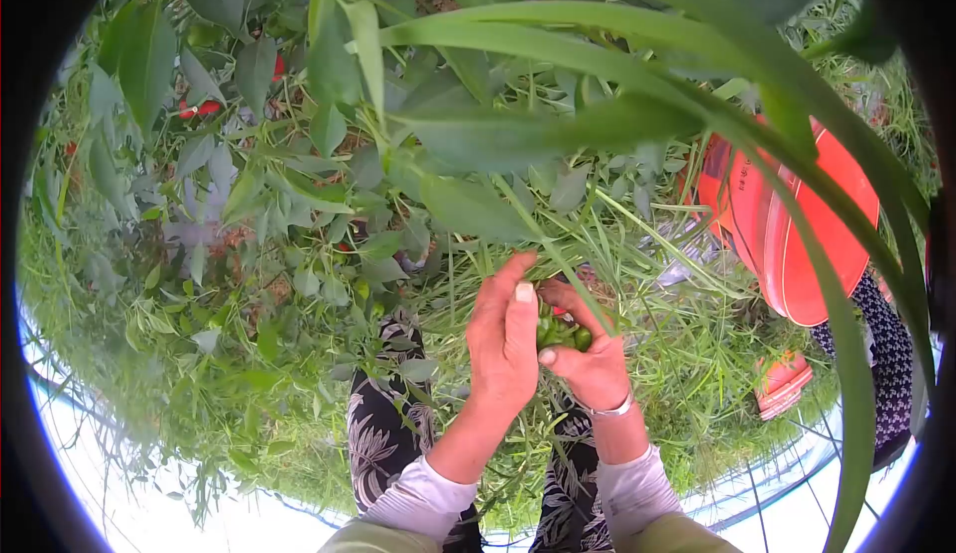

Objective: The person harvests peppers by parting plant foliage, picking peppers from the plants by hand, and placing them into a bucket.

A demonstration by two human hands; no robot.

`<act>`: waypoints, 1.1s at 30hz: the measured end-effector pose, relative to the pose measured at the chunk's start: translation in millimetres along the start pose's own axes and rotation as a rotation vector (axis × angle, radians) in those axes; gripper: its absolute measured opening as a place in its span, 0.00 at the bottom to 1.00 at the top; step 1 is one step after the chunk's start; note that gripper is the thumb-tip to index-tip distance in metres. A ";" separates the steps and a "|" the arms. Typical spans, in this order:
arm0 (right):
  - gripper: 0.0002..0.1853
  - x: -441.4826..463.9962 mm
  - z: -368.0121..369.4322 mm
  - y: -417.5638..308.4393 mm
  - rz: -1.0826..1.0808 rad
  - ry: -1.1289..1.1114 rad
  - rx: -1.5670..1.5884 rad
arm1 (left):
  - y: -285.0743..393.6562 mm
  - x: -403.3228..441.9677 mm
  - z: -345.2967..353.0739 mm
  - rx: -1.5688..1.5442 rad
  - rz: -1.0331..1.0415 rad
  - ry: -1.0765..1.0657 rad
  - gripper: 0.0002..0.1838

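Observation:
My right hand (596, 366) is closed around several small green peppers (561, 331), with a bit of red showing among them. The thumb lies across the near side, and a metal bracelet circles the wrist. Beside the peppers, my left hand (501, 339) is held upright with its fingers stretched out and thumb raised. It is close to the peppers; whether the palm touches them is hidden. Leafy pepper plants (299, 170) stand in front of my hands, and a long grass blade hangs partly over the right fingers.
Red peppers (202, 109) hang among leaves at the upper left. Long grass blades (637, 80) cross near the camera. A red bucket (777, 220) stands at the right, near another person's patterned trouser leg (883, 364). An orange-pink object (782, 384) lies in the grass.

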State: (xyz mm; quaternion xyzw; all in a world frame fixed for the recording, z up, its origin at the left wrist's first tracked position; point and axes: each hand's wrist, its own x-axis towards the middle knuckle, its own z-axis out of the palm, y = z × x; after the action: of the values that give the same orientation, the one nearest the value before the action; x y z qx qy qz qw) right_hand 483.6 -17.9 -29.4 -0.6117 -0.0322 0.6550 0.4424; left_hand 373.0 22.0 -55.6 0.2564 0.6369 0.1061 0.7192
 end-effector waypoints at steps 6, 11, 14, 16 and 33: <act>0.33 20.7 -13.0 -27.3 0.040 -0.256 -0.192 | 31.3 -10.4 5.5 0.077 0.082 0.011 0.28; 0.30 24.5 -13.2 -39.5 0.040 -0.271 -0.350 | 20.7 -6.0 7.4 -0.019 0.133 0.004 0.29; 0.29 22.7 -11.8 -31.1 -0.067 -0.255 -0.529 | 22.5 -2.2 0.4 0.147 0.213 0.003 0.30; 0.31 20.0 -6.1 -26.9 -0.023 -0.254 -0.446 | 31.0 -3.6 0.1 -0.082 0.006 -0.093 0.31; 0.33 1.5 -20.9 -6.0 0.279 -0.090 -0.033 | 40.5 -4.7 -2.2 -0.033 -0.069 -0.260 0.39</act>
State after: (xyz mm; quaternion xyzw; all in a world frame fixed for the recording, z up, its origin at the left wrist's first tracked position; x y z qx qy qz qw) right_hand 504.5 -23.9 -32.2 -0.5875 0.0228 0.7363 0.3349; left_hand 377.1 54.5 -31.3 0.2339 0.5449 0.0575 0.8031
